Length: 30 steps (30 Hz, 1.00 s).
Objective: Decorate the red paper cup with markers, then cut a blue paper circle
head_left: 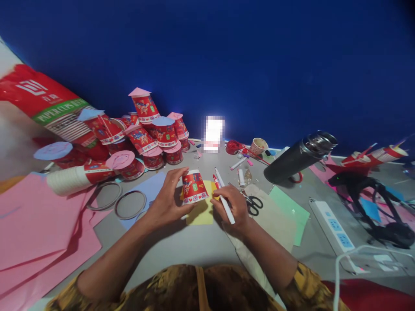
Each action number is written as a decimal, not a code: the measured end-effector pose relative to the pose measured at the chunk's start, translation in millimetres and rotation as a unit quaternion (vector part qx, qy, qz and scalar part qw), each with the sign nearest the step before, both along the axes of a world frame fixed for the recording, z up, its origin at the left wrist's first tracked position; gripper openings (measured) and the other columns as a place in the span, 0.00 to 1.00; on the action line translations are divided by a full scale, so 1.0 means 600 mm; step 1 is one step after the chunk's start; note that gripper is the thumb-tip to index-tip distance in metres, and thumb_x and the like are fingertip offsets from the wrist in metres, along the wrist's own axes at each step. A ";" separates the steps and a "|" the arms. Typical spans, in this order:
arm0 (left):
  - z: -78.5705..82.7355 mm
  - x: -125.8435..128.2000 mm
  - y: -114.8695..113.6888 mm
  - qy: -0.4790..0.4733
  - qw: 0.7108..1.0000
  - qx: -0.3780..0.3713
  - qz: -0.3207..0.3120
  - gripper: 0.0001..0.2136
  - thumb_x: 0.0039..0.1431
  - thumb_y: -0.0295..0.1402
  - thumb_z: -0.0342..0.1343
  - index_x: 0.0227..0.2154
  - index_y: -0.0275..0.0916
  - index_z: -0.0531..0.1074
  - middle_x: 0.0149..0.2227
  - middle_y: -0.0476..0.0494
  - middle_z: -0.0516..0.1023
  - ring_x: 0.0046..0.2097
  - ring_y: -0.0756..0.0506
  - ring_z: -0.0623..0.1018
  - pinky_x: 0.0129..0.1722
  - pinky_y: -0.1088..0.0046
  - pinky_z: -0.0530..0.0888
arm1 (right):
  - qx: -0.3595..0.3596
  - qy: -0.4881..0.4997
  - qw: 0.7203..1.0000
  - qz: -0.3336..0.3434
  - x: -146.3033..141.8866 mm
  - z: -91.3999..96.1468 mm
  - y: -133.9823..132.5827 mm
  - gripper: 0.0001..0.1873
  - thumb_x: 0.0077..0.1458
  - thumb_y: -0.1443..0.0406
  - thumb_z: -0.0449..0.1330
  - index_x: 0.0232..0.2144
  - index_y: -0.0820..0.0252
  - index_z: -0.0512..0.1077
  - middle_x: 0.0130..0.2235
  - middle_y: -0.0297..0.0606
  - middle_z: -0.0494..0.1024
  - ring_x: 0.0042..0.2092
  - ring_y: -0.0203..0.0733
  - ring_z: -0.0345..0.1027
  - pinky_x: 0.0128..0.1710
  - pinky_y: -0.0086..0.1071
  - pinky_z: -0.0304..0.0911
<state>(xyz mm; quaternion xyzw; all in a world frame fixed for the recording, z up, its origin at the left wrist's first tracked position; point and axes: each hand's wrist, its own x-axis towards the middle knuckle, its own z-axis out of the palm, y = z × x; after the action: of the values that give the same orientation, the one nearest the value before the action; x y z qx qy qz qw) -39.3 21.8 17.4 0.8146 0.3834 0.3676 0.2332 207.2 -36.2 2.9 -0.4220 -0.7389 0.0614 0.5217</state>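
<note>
My left hand [169, 199] is closed around a red printed paper cup [194, 185], its wide rim facing down. A white marker [225, 198] slants through the fingers of my right hand [234, 205], its narrow end pointing away from me. Beside that marker, at the same fingertips, is a small red piece [215, 180] whose kind I cannot make out. The cup and the marker are apart. Under both hands lies a yellow paper sheet [202, 217], partly hidden by the cup and fingers.
Stacked paper cups with paper tops [142, 106] stand at left, near pink sheets [39, 220] and tape-like rings [130, 204]. Black-handled scissors [255, 205], a dark flask [296, 157], a green sheet [288, 207] and a power strip [332, 226] lie at right. A blue wall [259, 65] rises behind.
</note>
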 end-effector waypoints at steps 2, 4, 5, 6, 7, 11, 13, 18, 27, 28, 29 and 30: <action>-0.005 0.001 0.002 0.002 1.000 -0.002 -0.004 0.41 0.59 0.36 0.70 0.72 0.48 0.56 0.67 0.34 0.69 0.67 0.31 0.74 0.67 0.43 0.75 | 0.007 -0.012 1.000 0.007 0.000 -0.006 0.005 0.08 0.68 0.67 0.66 0.48 0.53 0.76 0.38 0.40 0.85 0.39 0.47 0.79 0.40 0.41 0.76; -0.009 0.002 0.004 0.005 1.000 0.004 -0.011 0.42 0.59 0.37 0.70 0.72 0.48 0.56 0.67 0.34 0.69 0.67 0.31 0.74 0.67 0.43 0.74 | 0.012 -0.024 1.000 0.008 0.001 -0.011 0.008 0.06 0.68 0.67 0.65 0.47 0.53 0.76 0.37 0.40 0.84 0.38 0.47 0.78 0.39 0.40 0.75; -0.009 0.003 0.004 0.006 1.000 0.007 -0.014 0.42 0.59 0.38 0.70 0.72 0.48 0.56 0.67 0.34 0.69 0.67 0.31 0.74 0.68 0.42 0.73 | 0.012 -0.027 1.000 0.007 0.001 -0.014 0.010 0.05 0.69 0.67 0.65 0.46 0.53 0.76 0.37 0.40 0.84 0.38 0.47 0.78 0.38 0.40 0.75; -0.009 0.004 0.004 0.008 1.000 0.009 -0.016 0.42 0.59 0.38 0.70 0.72 0.48 0.56 0.67 0.34 0.69 0.68 0.30 0.74 0.68 0.42 0.73 | 0.013 -0.026 1.000 0.006 0.001 -0.017 0.011 0.05 0.69 0.67 0.64 0.45 0.53 0.76 0.37 0.40 0.84 0.37 0.46 0.79 0.38 0.40 0.75; -0.009 0.006 0.004 0.010 1.000 0.010 -0.020 0.42 0.59 0.39 0.71 0.72 0.48 0.56 0.68 0.33 0.69 0.68 0.30 0.73 0.68 0.42 0.72 | 0.013 -0.021 1.000 0.003 0.002 -0.020 0.012 0.04 0.69 0.67 0.63 0.45 0.53 0.77 0.37 0.40 0.84 0.38 0.46 0.79 0.39 0.40 0.75; -0.002 0.008 0.001 0.006 0.999 0.022 -0.039 0.50 0.58 0.43 0.73 0.76 0.51 0.48 0.72 0.30 0.62 0.72 0.26 0.68 0.68 0.38 0.71 | -0.048 0.070 0.996 -0.032 0.003 -0.030 0.017 0.04 0.66 0.63 0.64 0.43 0.54 0.76 0.38 0.41 0.84 0.37 0.45 0.79 0.40 0.39 0.75; 0.002 0.007 -0.001 0.000 0.999 0.029 -0.039 0.53 0.58 0.45 0.73 0.77 0.53 0.44 0.75 0.29 0.57 0.74 0.25 0.65 0.68 0.36 0.71 | -0.130 0.182 0.974 -0.044 0.005 -0.031 0.024 0.09 0.62 0.60 0.67 0.43 0.55 0.76 0.37 0.37 0.83 0.36 0.43 0.77 0.38 0.36 0.74; 0.011 0.023 -0.009 -0.019 0.999 -0.021 -0.022 0.53 0.58 0.46 0.72 0.77 0.54 0.44 0.75 0.29 0.56 0.74 0.25 0.65 0.67 0.36 0.72 | -0.240 0.437 0.866 -0.020 0.009 -0.023 0.046 0.19 0.46 0.59 0.76 0.38 0.55 0.75 0.32 0.29 0.80 0.34 0.39 0.73 0.36 0.32 0.70; 0.021 0.133 -0.019 -0.169 0.980 -0.053 0.086 0.50 0.52 0.46 0.71 0.73 0.44 0.53 0.71 0.27 0.62 0.72 0.26 0.67 0.63 0.40 0.76 | -0.262 0.556 0.786 0.069 -0.011 -0.024 0.052 0.19 0.41 0.60 0.76 0.35 0.55 0.75 0.27 0.26 0.77 0.27 0.33 0.66 0.27 0.26 0.61; 0.020 0.140 -0.016 -0.185 0.977 -0.059 0.093 0.49 0.51 0.46 0.71 0.73 0.43 0.54 0.71 0.27 0.62 0.72 0.26 0.68 0.63 0.40 0.76 | -0.267 0.565 0.777 0.077 -0.012 -0.024 0.052 0.20 0.40 0.60 0.77 0.35 0.55 0.75 0.27 0.26 0.77 0.27 0.32 0.66 0.27 0.25 0.61; 0.020 0.146 -0.013 -0.201 0.972 -0.068 0.099 0.49 0.50 0.46 0.71 0.72 0.43 0.55 0.70 0.28 0.63 0.71 0.27 0.68 0.63 0.41 0.76 | -0.271 0.573 0.768 0.084 -0.012 -0.024 0.053 0.20 0.39 0.60 0.77 0.35 0.55 0.75 0.27 0.26 0.78 0.26 0.32 0.66 0.27 0.25 0.62; 0.019 0.150 -0.010 -0.217 0.967 -0.081 0.104 0.48 0.50 0.46 0.72 0.72 0.43 0.56 0.70 0.28 0.63 0.71 0.27 0.69 0.63 0.41 0.77 | -0.276 0.580 0.761 0.091 -0.012 -0.024 0.053 0.21 0.39 0.61 0.77 0.35 0.55 0.75 0.27 0.26 0.78 0.26 0.32 0.66 0.26 0.25 0.62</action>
<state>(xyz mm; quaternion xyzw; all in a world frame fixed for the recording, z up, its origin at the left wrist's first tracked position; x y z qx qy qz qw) 50.7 16.0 28.7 0.6496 0.4343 0.5256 0.3363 199.9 -4.1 -11.5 -0.3624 -0.2813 0.5427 0.7036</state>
